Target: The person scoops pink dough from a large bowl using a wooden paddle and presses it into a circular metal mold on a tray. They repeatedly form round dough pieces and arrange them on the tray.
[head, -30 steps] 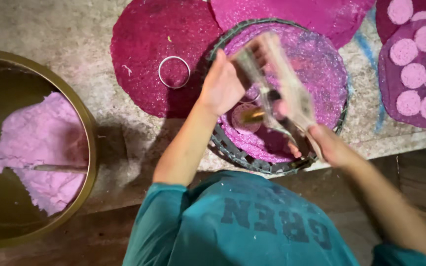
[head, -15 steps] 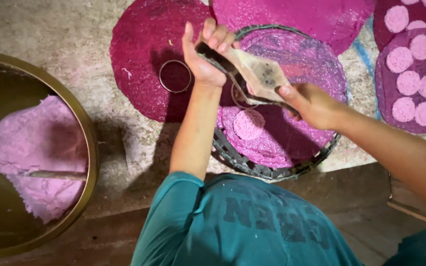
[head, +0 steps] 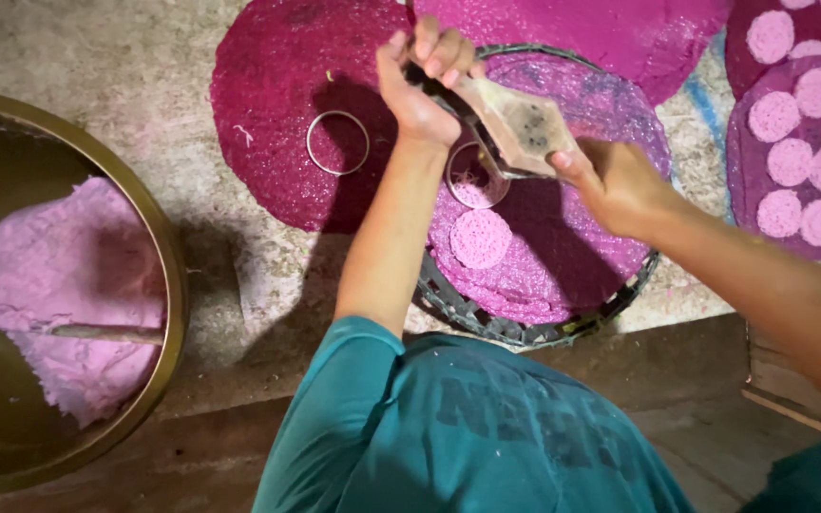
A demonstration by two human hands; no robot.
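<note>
We have a single view, from the camera on the person's head, looking almost straight down over the teal shirt (head: 486,427), which fills the bottom edge. It sits close: forearms reach up the frame from below. The left hand (head: 425,81) and right hand (head: 610,180) lie near the top centre, above a round woven tray (head: 534,328). A brass bowl (head: 168,285) is cut by the left edge. The far end is probably a floor, though we cannot tell.
</note>
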